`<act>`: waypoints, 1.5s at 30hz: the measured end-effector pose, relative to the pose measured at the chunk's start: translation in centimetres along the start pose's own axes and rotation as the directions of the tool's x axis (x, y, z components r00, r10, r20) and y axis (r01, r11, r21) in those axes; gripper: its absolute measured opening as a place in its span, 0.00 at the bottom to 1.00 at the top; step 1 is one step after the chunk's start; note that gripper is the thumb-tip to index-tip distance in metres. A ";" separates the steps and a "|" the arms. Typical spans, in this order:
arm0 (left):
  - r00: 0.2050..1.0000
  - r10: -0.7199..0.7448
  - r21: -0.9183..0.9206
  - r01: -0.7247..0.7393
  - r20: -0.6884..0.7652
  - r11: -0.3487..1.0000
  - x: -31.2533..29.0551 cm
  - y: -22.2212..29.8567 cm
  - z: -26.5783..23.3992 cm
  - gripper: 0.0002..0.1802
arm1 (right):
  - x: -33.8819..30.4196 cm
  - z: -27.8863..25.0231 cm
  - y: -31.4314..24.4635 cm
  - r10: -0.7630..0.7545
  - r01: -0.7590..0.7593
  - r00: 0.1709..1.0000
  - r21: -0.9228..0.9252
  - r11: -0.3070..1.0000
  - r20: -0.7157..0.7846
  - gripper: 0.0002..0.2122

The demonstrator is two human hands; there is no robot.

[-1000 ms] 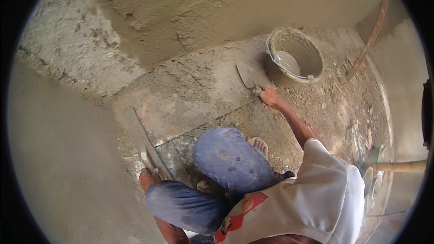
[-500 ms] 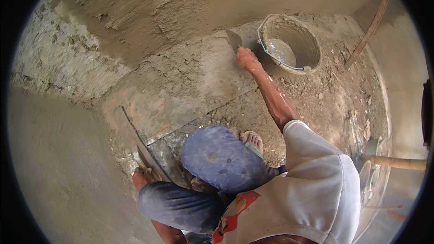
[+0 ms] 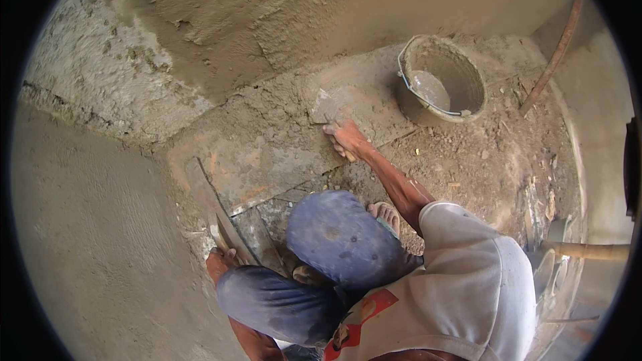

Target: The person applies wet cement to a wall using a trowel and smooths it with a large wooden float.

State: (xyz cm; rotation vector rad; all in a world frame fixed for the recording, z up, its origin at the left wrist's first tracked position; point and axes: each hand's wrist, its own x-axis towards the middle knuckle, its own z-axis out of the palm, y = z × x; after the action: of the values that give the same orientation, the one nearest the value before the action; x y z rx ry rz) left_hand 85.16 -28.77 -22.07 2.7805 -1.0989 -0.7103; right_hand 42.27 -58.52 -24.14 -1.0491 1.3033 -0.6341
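Right hand: my right hand (image 3: 348, 138) is gripping a flat grey steel trowel (image 3: 326, 108) on the wet mortar floor (image 3: 267, 127), near the round mortar-caked bucket (image 3: 441, 80).
Left hand: my left hand (image 3: 217, 264) is closing around a long straight metal screed bar (image 3: 221, 214) beside my knee.

Mortar-strewn floor (image 3: 468, 160) bears bucket (image 3: 441, 80), seemingly part-filled.

The right hand (image 3: 348, 139) rests on the mortar bed (image 3: 267, 140) with the trowel (image 3: 328, 108) just ahead of it. The bucket (image 3: 441, 80) stands to its right, a little farther forward. The left hand (image 3: 217, 264) is near the person's knee, and the straightedge (image 3: 217, 207) runs forward from it.
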 end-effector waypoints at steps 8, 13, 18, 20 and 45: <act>0.998 0.054 -0.099 -0.050 0.034 0.994 -0.4 -1.7 -2.8 0.25 | -8.0 2.4 -6.7 -0.043 0.054 0.998 0.524 0.850 -0.035 0.14; 0.986 0.112 -0.133 -0.095 0.126 0.987 0.0 -2.5 -2.9 0.26 | -16.7 5.6 -20.5 -0.626 0.629 0.742 0.575 0.523 -0.241 0.20; 0.992 0.096 -0.383 -0.058 0.081 0.922 -1.0 -5.3 -3.1 0.19 | -21.1 10.9 -30.1 -0.768 0.964 0.249 0.224 0.140 -0.590 0.24; 0.992 0.123 -0.518 -0.089 0.031 0.851 -1.4 -7.4 -2.9 0.16 | -20.2 12.3 -31.6 -0.722 0.997 0.059 0.079 0.006 -0.689 0.26; 0.979 0.189 -0.567 -0.198 -0.075 0.799 -3.2 -10.0 -0.8 0.15 | -7.6 3.1 -22.4 -0.557 0.488 0.797 -0.790 0.371 0.231 0.29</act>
State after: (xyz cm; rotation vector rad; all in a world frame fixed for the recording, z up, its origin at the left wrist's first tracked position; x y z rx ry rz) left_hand 89.81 -19.29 -22.36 2.1256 -0.9463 -0.8269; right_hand 47.60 -60.72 -1.01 -2.3448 1.3345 -0.5044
